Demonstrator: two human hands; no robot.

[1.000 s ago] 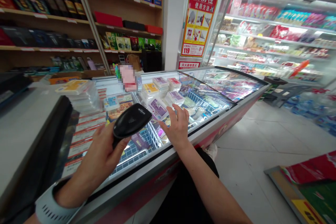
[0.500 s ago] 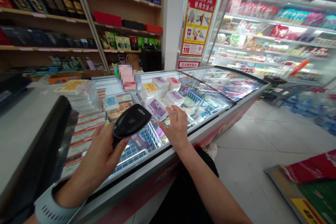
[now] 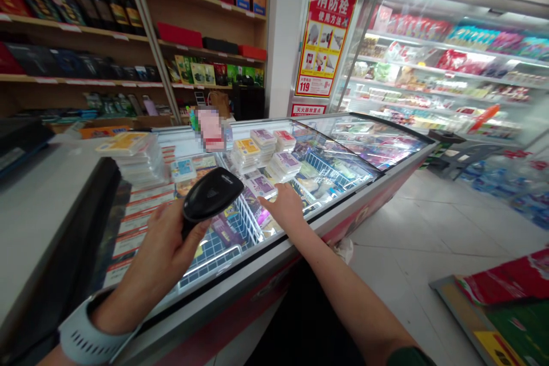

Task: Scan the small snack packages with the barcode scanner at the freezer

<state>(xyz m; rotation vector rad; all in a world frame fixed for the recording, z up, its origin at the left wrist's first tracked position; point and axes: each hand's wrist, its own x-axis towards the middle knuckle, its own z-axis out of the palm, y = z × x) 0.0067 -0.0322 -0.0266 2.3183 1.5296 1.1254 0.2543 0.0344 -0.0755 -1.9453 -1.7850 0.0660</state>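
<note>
My left hand [image 3: 165, 251] is wrapped round the handle of a black barcode scanner [image 3: 214, 191], its head pointing right over the freezer. My right hand [image 3: 285, 209] is at the near right corner of a flat plastic pack with a purple label [image 3: 261, 185]. Its thumb lies along the pack's near edge and the other fingers curl at the right edge, partly hidden. Just behind stand stacks of similar packs, one topped by a yellow label [image 3: 246, 147] and one by a purple label [image 3: 286, 161]. All rest on the glass top of a chest freezer [image 3: 364, 186].
Left of the scanner, a tall stack of clear packs [image 3: 139, 163] stands by orange-and-white price strips [image 3: 135, 220]. Wire baskets [image 3: 210, 249] show through the glass. Shelves with bottles and boxes [image 3: 206, 43] stand behind; a lit display fridge [image 3: 446, 57] is at right.
My right hand has closed in from spread fingers onto the corner of the purple-labelled pack, which has shifted slightly toward me. The scanner stays in my left hand, nearly still.
</note>
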